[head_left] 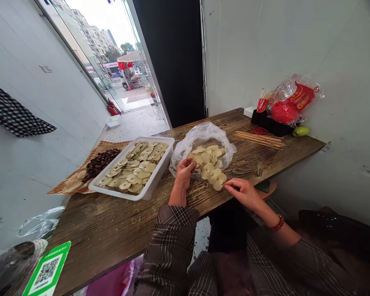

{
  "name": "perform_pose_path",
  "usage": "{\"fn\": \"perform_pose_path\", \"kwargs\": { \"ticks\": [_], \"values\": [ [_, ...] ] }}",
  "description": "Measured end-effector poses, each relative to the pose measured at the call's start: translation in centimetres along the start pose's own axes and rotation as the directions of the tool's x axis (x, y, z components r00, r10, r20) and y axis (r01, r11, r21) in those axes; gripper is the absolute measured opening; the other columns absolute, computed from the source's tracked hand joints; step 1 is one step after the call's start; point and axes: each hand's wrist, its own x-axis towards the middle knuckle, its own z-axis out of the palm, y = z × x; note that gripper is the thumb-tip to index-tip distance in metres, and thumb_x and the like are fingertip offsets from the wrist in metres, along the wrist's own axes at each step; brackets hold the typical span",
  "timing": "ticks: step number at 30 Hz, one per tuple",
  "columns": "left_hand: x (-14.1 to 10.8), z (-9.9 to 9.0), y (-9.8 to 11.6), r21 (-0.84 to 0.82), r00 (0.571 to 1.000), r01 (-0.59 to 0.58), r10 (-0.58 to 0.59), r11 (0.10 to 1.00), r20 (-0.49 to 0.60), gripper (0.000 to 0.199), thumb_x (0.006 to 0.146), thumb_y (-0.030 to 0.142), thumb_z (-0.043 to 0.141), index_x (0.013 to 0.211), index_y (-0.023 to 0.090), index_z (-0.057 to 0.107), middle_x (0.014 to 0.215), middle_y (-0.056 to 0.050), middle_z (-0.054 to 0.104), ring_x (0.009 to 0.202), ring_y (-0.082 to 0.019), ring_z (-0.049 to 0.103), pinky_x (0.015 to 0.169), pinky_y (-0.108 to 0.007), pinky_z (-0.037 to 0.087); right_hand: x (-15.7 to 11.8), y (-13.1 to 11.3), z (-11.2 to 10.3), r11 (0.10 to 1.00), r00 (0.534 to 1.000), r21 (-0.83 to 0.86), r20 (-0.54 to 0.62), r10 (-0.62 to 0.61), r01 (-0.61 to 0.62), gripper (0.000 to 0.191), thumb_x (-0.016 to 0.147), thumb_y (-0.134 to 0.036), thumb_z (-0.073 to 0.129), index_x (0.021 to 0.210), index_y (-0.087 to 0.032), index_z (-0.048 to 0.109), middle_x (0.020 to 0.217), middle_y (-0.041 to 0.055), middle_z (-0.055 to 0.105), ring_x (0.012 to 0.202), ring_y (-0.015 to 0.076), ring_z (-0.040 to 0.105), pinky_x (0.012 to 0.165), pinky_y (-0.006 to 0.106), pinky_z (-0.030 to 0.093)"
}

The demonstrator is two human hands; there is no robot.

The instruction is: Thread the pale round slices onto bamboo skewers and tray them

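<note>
My right hand (242,192) pinches the near end of a skewer that carries several pale round slices (214,174). At the other end of that row, my left hand (185,169) holds a pale slice between thumb and fingers, beside the open plastic bag (180,150). More loose slices (217,153) lie in the bag. To the left, a white tray (146,191) holds many skewered slices (132,174). Bare wooden skewers (259,139) lie in a bundle on the table, right of the bag.
Dark red pieces (101,162) lie on brown paper (72,183) at the wooden table's (111,230) left. A black box (273,125) with red packages stands at the back right, beside a green fruit (300,131). A green QR card (47,271) is at the front left.
</note>
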Motion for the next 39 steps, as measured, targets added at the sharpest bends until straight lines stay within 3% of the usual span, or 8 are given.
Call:
{"fn": "perform_pose_path", "kwargs": {
  "ticks": [7, 14, 22, 39],
  "values": [
    [0.1, -0.1, 0.0, -0.103, 0.999, 0.024, -0.027, 0.994, -0.027, 0.040, 0.052, 0.036, 0.088, 0.078, 0.014, 0.067, 0.066, 0.003, 0.058, 0.052, -0.005, 0.046, 0.044, -0.018, 0.034, -0.1, -0.1, 0.1, 1.000, 1.000, 0.008, -0.016, -0.013, 0.013, 0.027, 0.094, -0.036, 0.053, 0.082, -0.022, 0.073, 0.081, 0.0051, 0.074, 0.077, 0.0206, 0.068, 0.073, 0.032, 0.049],
    [-0.2, 0.4, -0.1, -0.158, 0.997, 0.080, -0.077, 0.984, 0.025, 0.036, 0.052, 0.032, 0.086, 0.076, 0.015, 0.066, 0.068, 0.002, 0.058, 0.056, -0.007, 0.047, 0.046, -0.020, 0.035, -0.1, -0.4, 0.4, 1.000, 1.000, 0.018, -0.012, -0.010, 0.010, 0.027, 0.094, -0.036, 0.053, 0.084, -0.021, 0.073, 0.081, 0.0055, 0.073, 0.076, 0.0205, 0.067, 0.070, 0.031, 0.047],
    [-0.2, 0.6, -0.1, -0.087, 0.999, 0.014, -0.018, 0.996, -0.036, 0.033, 0.054, 0.032, 0.083, 0.074, 0.015, 0.064, 0.065, 0.004, 0.056, 0.053, -0.006, 0.045, 0.046, -0.020, 0.037, 0.1, -0.2, 1.0, 1.000, 0.998, 0.004, -0.057, -0.003, 0.004, 0.027, 0.093, -0.037, 0.053, 0.083, -0.021, 0.073, 0.080, 0.0056, 0.074, 0.076, 0.0210, 0.068, 0.070, 0.031, 0.048],
    [-0.3, 0.8, -0.5, 0.068, 0.998, -0.046, 0.048, 0.997, -0.037, 0.027, 0.058, 0.028, 0.078, 0.072, 0.016, 0.059, 0.061, 0.004, 0.055, 0.052, -0.006, 0.047, 0.048, -0.019, 0.038, 0.3, -0.2, 1.1, 0.999, 0.998, 0.000, -0.053, 0.044, -0.044, 0.026, 0.092, -0.036, 0.054, 0.083, -0.021, 0.074, 0.086, 0.0051, 0.076, 0.081, 0.0225, 0.069, 0.074, 0.032, 0.049]
  ]
}}
